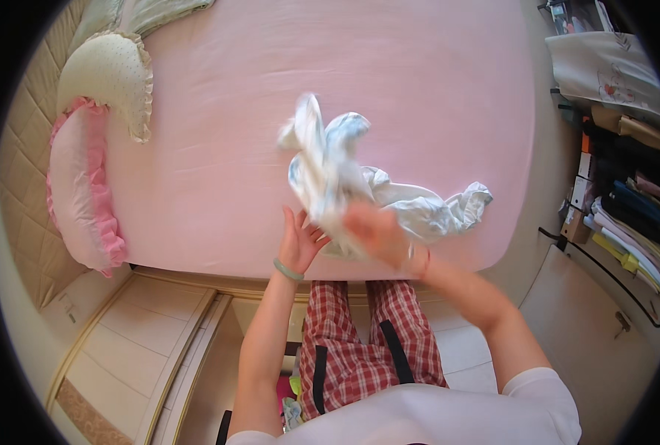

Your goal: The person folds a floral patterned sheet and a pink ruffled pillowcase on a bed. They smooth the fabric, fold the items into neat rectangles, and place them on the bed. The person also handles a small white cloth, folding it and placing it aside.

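Observation:
A crumpled white and light-blue cloth [411, 208], soft like a garment, lies in a loose heap near the front edge of the pink bed. Its left part is bunched up and smeared by motion, with several folds pointing toward the far side. My right hand [374, 228], blurred, is closed at the near side of this bunched part and appears to grip it; its separate fingers do not show clearly. Close by on the left, my left hand [298, 241] is open, palm up and fingers spread, just beside the cloth's lower left edge. A pale green bangle [288, 269] circles the left wrist.
Pink sheet [219, 170] covers the bed. A pink ruffled pillow [85, 189] and a cream ruffled pillow [106, 81] lie along the padded headboard [30, 178]. Folded clothes [634, 230] fill a shelf at the right. A cabinet [152, 326] stands at the lower left.

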A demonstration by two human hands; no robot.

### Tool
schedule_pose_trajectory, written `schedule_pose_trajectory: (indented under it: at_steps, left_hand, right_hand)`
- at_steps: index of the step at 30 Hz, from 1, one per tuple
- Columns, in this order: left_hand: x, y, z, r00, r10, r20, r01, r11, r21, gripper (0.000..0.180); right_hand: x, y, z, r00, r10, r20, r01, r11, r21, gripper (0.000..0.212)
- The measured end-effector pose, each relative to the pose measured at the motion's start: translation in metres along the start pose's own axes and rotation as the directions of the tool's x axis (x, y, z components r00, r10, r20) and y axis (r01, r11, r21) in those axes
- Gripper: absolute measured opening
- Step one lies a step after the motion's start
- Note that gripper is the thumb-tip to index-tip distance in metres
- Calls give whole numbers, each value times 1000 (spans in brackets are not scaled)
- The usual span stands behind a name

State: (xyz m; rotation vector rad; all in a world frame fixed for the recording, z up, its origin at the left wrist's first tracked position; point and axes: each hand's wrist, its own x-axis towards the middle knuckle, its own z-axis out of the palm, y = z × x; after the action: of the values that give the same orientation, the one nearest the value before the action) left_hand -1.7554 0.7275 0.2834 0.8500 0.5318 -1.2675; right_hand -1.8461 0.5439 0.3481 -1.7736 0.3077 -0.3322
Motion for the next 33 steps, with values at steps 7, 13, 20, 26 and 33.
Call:
schedule_pose_trajectory:
  at_steps: [7, 13, 20, 26, 33]
  left_hand:
    - [-5, 41, 21, 993, 117, -3, -116, 984, -138, 45]
    - [-48, 85, 19, 643, 762, -75, -765, 643, -31, 29]
    - [-60, 45, -110, 625, 518, -584, -498, 841, 213, 30]
    - [-49, 17, -149, 553, 335, -763, -226, 941, 250, 66]
    - [0, 19, -143, 781, 178, -599, -197, 980, 34, 61]
  right_hand:
    - [-102, -35, -10, 938, 325, 125, -330, 944, 23, 8]
    - [-84, -17, -91, 797, 320, -512, -409, 910, -69, 7]
    - [-98, 30, -125, 506, 426, -750, -424, 880, 214, 15]
    - [-113, -6, -126, 658, 743, -122, -620, 627, 472, 16]
    - [-107, 17, -118, 657, 723, 213, -177, 423, -889, 15]
